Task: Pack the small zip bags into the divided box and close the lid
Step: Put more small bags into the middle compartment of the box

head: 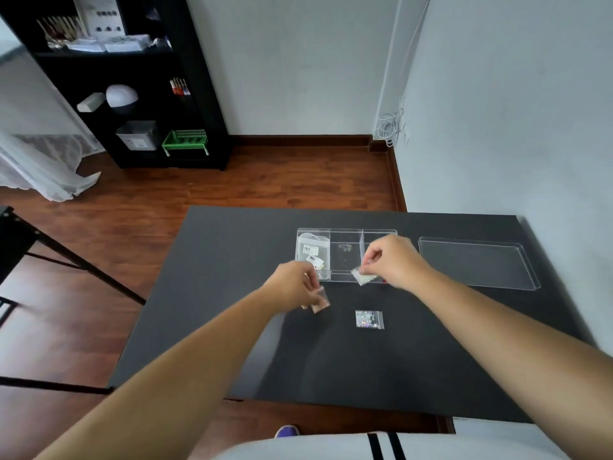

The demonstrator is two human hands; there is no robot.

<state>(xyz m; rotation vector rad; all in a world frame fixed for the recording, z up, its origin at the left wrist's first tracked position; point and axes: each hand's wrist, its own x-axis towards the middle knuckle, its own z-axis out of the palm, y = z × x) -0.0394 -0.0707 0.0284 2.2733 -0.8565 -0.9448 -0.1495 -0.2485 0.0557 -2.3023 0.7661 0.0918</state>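
Observation:
A clear divided box with three compartments stands on the dark table. Its left compartment holds labelled zip bags; the middle one looks bare. My left hand pinches a small pinkish zip bag just in front of the box's left end. My right hand pinches a small white zip bag over the front edge of the right compartment. A glittery zip bag lies flat on the table nearer to me. The clear lid lies to the right of the box.
A wall runs along the table's right side. A black shelf unit with a green basket stands at the back left across the wooden floor. A black frame stands to the left of the table.

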